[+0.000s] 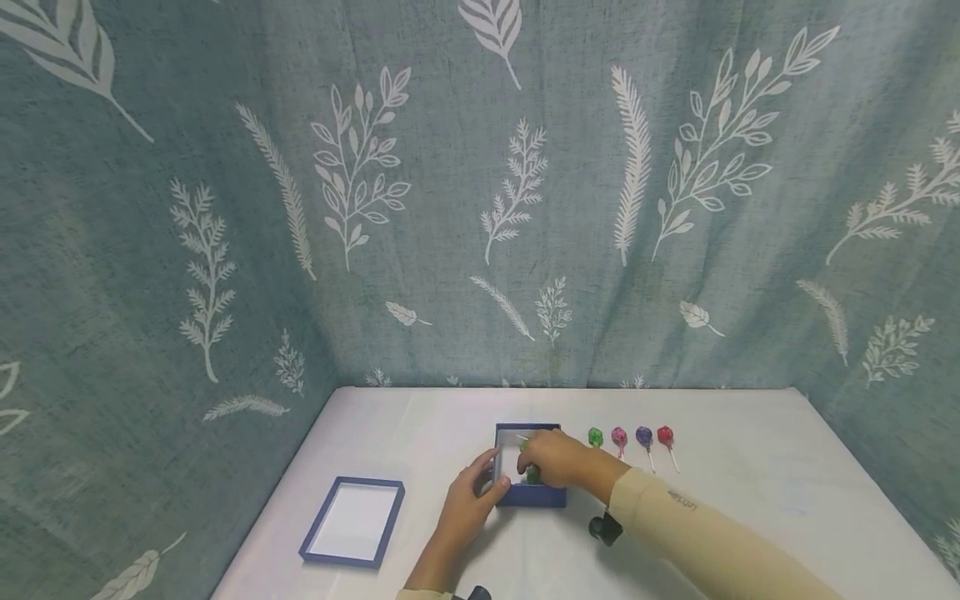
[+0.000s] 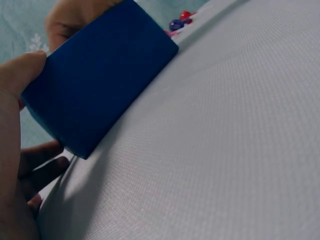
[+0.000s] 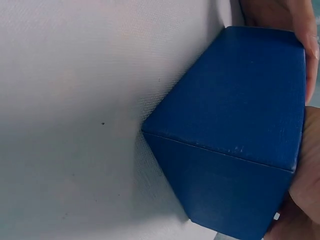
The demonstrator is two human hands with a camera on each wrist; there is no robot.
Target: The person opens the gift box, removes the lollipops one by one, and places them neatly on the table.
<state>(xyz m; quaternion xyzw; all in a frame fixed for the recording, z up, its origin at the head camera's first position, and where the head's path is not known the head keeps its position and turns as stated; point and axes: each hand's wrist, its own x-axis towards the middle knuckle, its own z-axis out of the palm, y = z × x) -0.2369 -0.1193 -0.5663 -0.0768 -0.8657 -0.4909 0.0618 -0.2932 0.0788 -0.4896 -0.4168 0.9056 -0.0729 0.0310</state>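
A blue box with a white inside stands open on the table. My left hand grips its left side, thumb at the near left corner and fingers along the wall. From the right, my right hand reaches over the rim into the box, fingers curled down at a green lollipop that they partly hide. A white stick end shows beyond these fingers. In the left wrist view the box's blue wall hides what lies inside; the right wrist view also shows only its outer walls.
Right of the box, a row of lollipops lies on the white table: green, pink, purple and red. A blue-rimmed lid, white inside, lies at the left. Patterned curtains enclose the table's back and sides.
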